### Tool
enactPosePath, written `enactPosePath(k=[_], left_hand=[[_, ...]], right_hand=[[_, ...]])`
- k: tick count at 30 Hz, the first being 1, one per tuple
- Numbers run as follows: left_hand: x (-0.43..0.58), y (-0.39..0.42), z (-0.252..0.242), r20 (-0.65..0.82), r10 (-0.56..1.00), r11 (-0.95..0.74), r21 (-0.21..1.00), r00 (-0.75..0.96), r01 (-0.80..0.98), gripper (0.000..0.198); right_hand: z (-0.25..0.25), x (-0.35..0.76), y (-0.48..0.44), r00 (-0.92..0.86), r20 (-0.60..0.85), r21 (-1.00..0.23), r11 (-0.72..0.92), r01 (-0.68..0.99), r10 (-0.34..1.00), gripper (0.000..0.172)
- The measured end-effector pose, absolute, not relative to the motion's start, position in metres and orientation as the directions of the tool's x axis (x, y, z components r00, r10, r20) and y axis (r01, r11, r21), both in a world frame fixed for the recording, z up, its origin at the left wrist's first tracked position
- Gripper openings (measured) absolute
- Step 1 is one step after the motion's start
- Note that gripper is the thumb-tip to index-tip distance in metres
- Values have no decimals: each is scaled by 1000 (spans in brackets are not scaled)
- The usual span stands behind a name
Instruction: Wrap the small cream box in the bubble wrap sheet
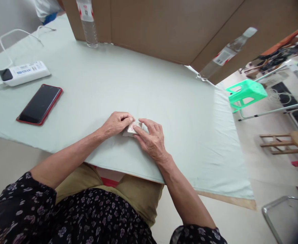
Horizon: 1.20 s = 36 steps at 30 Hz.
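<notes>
A small white box (131,130) with a faint pink print sits near the front edge of the cloth-covered table (128,88). My left hand (117,122) is closed at the box's upper left, with the thumb and fingers pinched on its edge. From the right, my right hand (151,137) grips the box, its thumb lying over the top face and its fingers curved around the far side. Part of the box is covered by the fingers, so what lies under them is hidden.
A phone (40,104) in a red case and a white power strip (26,73) with cables lie to the left. Cardboard panels (154,30) stand along the back, with one water bottle (88,25) and another bottle (226,54) before them. A green stool (249,91) is beyond the right edge.
</notes>
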State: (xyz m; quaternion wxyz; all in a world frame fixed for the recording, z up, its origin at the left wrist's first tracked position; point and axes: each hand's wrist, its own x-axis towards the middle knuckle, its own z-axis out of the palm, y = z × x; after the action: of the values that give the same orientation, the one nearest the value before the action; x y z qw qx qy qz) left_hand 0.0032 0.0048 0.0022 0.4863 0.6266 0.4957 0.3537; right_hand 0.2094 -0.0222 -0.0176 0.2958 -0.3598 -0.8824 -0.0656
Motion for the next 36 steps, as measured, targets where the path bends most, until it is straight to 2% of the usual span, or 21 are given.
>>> enactPosePath(k=[3,10,17,22,29,36], left_hand=[[3,5,3,-64,962,7,978,265,208,29],[6,6,4,-115,957,61,977,266,205,17],[4,8,4,-118,946,71,984,300,163,17],[5,6,7,-133,937,94,986,322,135,19],[5,8,4,-135,946,90,983,295,161,15],[4,8,3,-116,951,67,982,286,178,16]], right_hand=[[-18,207,-23,-555,559,-125,725,678,616,23],[-19,201,-26,-550,568,-154,736,659,612,21],[-24,202,-23,-527,567,-170,716,677,633,26],[-24,198,-22,-521,610,-146,731,667,597,21],[-27,201,-22,-523,568,-175,714,678,635,32],[-22,198,-22,-511,601,-166,721,672,615,23]])
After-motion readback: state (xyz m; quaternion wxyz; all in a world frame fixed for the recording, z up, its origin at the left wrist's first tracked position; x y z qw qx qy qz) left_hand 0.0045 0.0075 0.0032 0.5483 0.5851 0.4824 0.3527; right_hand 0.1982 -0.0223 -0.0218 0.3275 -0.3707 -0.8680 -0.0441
